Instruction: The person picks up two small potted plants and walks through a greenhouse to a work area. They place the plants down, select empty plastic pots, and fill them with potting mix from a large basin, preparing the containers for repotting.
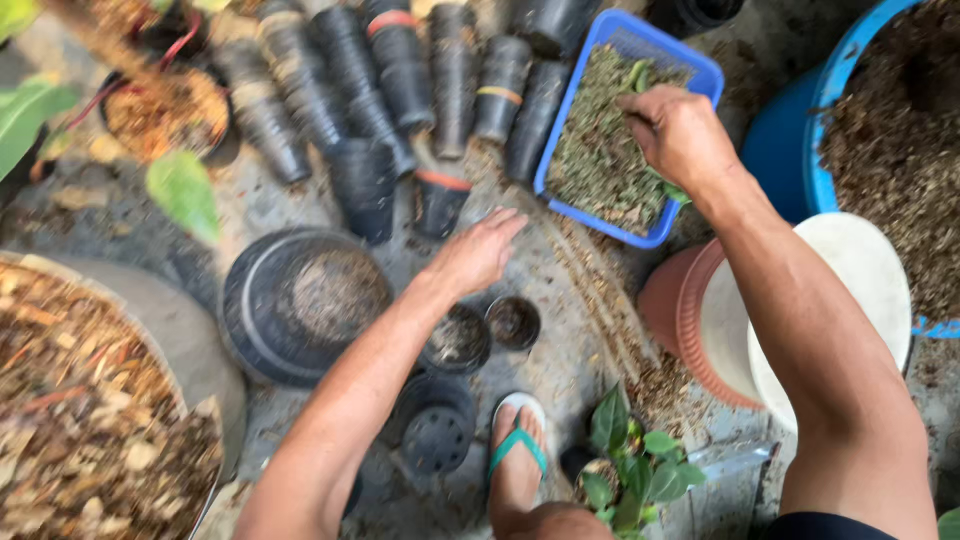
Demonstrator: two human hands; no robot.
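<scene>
Right hand [678, 130] is down in the blue basket [700, 72], fingers curled inward over the dry greenish mix [595, 150] that fills it. The knuckles face the camera, so the fingertips are hidden; whether they are pinching any of the mix, I cannot tell. A green leaf [637, 72] lies in the basket just beyond the hand. The basket sits tilted on the concrete ground [560, 270], at the right end of the rows of pots.

Left hand [478, 250] reaches out low over the ground, palm down, fingers stretched forward and close together, holding nothing. Its fingertips point toward the basket's near corner, and they are near an upturned black pot with an orange band [440, 200]. Whether the palm touches the ground is not clear.

Under the left wrist stand two small black pots [487, 332] with soil in them, side by side. Left of them lies a wide black saucer [300, 300] with a dusting of soil. Nearer the camera, an upturned black pot [436, 432] shows its drain holes.

Behind all this, stacks of black nursery pots [380, 80] lie on their sides in rows. A foot in a teal-strapped sandal [518, 445] rests beside a small leafy plant [630, 465]. By the right arm stands a terracotta pot [675, 310] with a white lid [860, 290], and beyond it a blue tub [800, 150] of brown soil. Wood chips [80, 400] fill a tray at bottom left.
</scene>
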